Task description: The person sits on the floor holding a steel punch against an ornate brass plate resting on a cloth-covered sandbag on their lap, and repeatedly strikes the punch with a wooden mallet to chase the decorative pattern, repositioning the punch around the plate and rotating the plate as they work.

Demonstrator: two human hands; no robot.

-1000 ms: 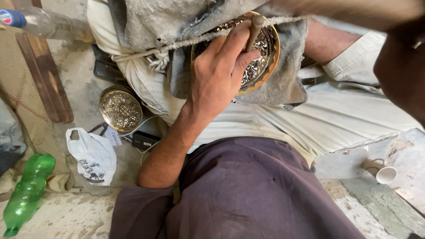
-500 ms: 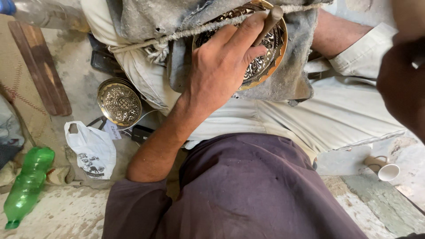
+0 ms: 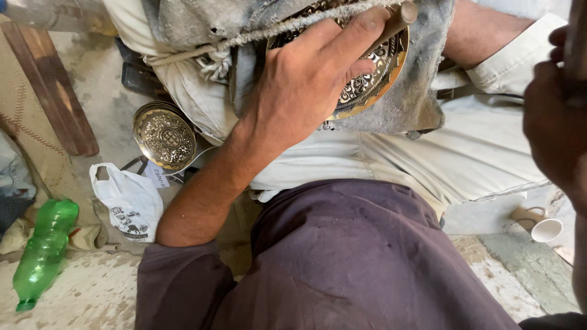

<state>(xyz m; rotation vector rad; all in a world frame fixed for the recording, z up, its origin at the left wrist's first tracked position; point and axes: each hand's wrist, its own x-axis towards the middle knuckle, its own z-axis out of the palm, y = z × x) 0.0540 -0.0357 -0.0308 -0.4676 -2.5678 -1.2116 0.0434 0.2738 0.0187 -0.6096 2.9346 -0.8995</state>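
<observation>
Left hand [image 3: 306, 85] slid lower across engraved brass plate [image 3: 367, 79].

the left hand [image 3: 306, 85] lies on the engraved plate [image 3: 373, 79], which rests on a cloth [image 3: 409, 104] over the lap at the far middle, with a rope [image 3: 275, 30] running across the plate's far side and a rod [image 3: 394, 21] just under the fingertips. the right hand [image 3: 553, 128] is at the right edge, well apart from the plate. on the floor to the left sit a stack of plates [image 3: 165, 135], a plastic bag [image 3: 129, 198] nearer, a bottle [image 3: 43, 250] at the near left and a plank [image 3: 55, 91] farther left, while a small cup [image 3: 546, 230] lies at the near right.
</observation>
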